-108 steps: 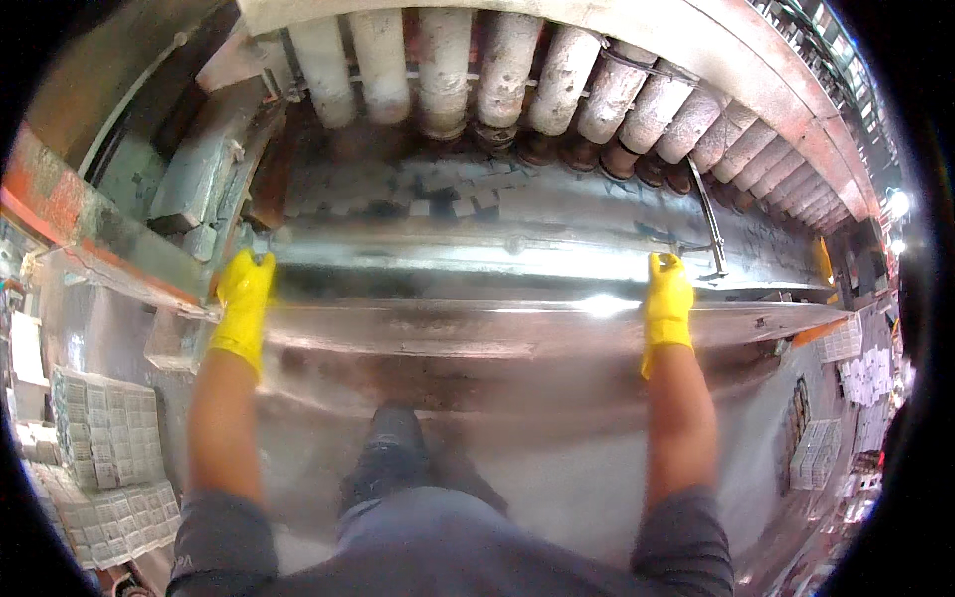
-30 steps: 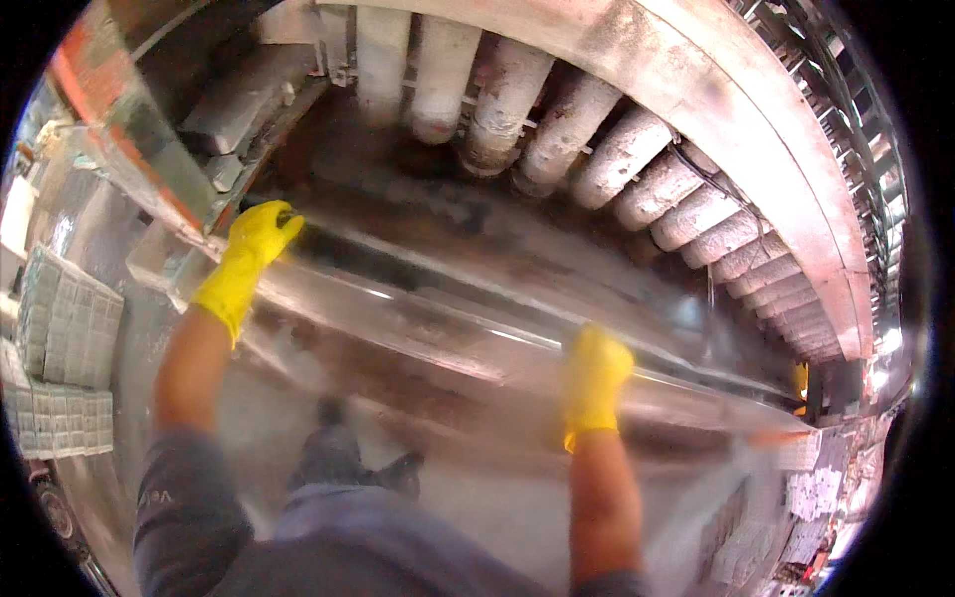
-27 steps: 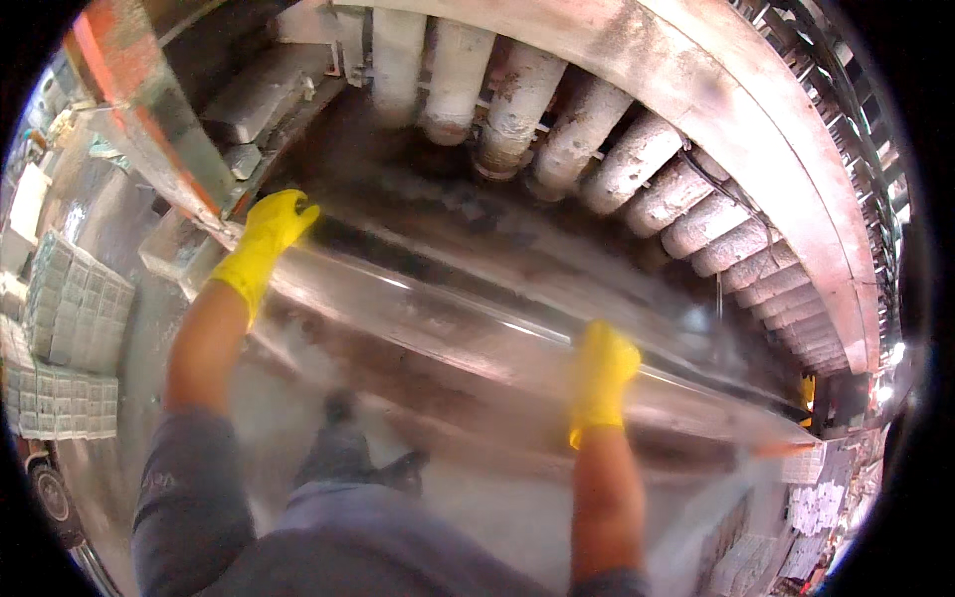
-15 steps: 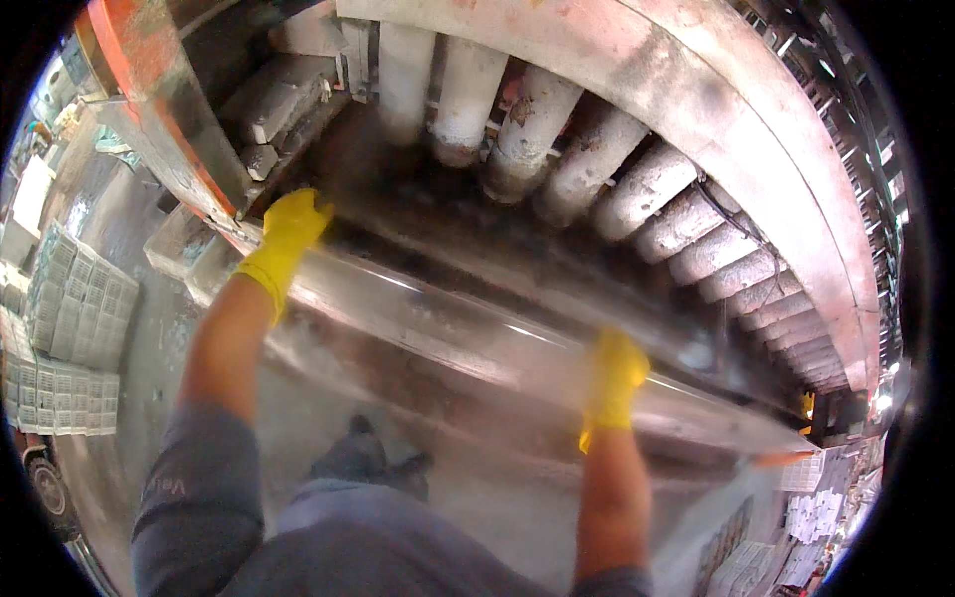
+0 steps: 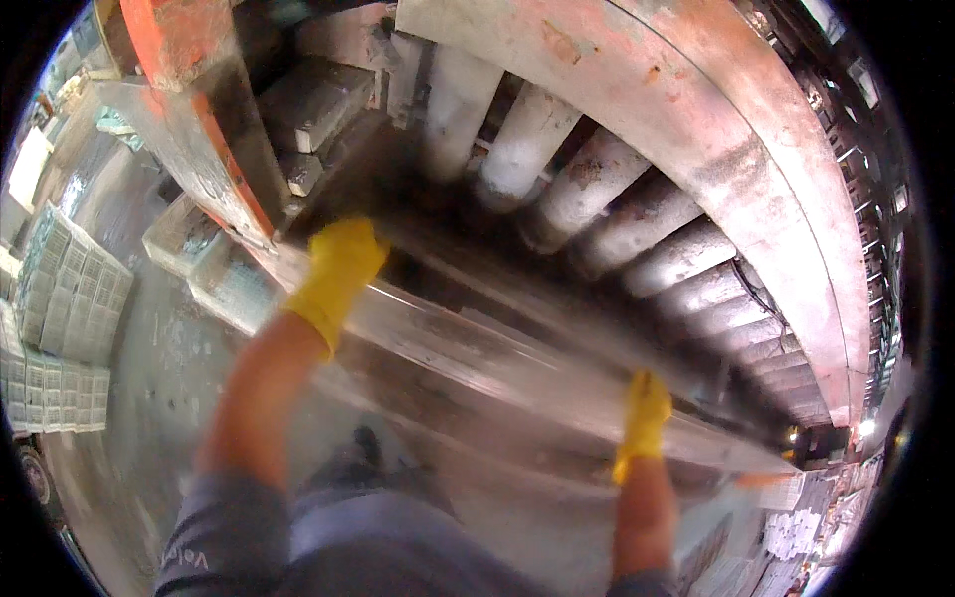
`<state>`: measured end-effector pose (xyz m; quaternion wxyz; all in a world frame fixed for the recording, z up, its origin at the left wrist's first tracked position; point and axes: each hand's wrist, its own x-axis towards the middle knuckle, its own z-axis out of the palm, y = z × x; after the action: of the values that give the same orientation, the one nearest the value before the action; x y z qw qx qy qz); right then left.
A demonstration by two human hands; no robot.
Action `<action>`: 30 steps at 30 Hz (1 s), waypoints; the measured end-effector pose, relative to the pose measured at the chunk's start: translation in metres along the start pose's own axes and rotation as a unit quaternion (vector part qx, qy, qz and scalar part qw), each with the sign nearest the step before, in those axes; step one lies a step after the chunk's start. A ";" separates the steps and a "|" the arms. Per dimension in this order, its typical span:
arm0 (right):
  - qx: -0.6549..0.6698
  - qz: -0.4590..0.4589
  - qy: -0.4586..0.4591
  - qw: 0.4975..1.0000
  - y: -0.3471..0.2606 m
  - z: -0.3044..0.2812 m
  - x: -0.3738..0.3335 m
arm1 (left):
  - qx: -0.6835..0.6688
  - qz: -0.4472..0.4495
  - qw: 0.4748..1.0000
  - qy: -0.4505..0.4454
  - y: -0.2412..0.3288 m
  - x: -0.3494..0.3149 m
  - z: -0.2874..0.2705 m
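My left hand (image 5: 346,269), in a yellow rubber glove, is closed at the left end of a long, blurred grey metal strip (image 5: 497,291) just inside the front of a large machine. Further right, my gloved right hand (image 5: 646,410) is closed at the machine's front edge, by the same strip. Motion blur and the gloves hide exactly how the fingers wrap round it. Below the strip runs a shiny metal ledge (image 5: 448,343), sloping down to the right. Behind it, a row of thick whitish cylinders (image 5: 592,179) stands under a broad, worn beam (image 5: 686,90).
An orange-edged metal post (image 5: 194,60) rises beside my left hand, with grey blocks (image 5: 318,102) behind it. Stacked pale plastic crates (image 5: 75,289) stand at the far left. A light-coloured bin (image 5: 184,237) sits near the post. White stacks (image 5: 791,534) are at lower right.
The whole view has shifted, so the machine appears further right and lower. Both hands also appear further right and lower, still closed along the strip.
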<state>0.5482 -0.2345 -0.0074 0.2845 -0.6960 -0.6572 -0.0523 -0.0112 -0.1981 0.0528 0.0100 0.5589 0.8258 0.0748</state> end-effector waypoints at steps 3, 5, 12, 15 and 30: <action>0.084 0.132 0.002 0.988 -0.014 0.002 0.018 | -0.014 -0.010 1.000 0.001 -0.005 0.009 0.006; 0.112 0.113 -0.033 0.987 0.018 0.007 0.028 | -0.021 -0.005 1.000 -0.004 0.001 0.012 0.006; -0.053 0.241 -0.053 0.968 0.028 0.024 0.036 | -0.022 0.000 1.000 0.008 -0.006 0.002 0.005; -0.025 0.249 -0.031 0.968 0.031 0.025 0.021 | -0.024 0.008 0.999 0.031 -0.010 -0.010 0.010; -0.168 0.206 -0.114 0.957 0.054 0.012 -0.035 | -0.019 0.010 0.999 0.033 -0.024 -0.062 0.018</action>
<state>0.5904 -0.2587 -0.0509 0.0910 -0.8555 -0.5093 -0.0223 -0.0084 -0.2624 0.0274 -0.0076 0.5644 0.8183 0.1088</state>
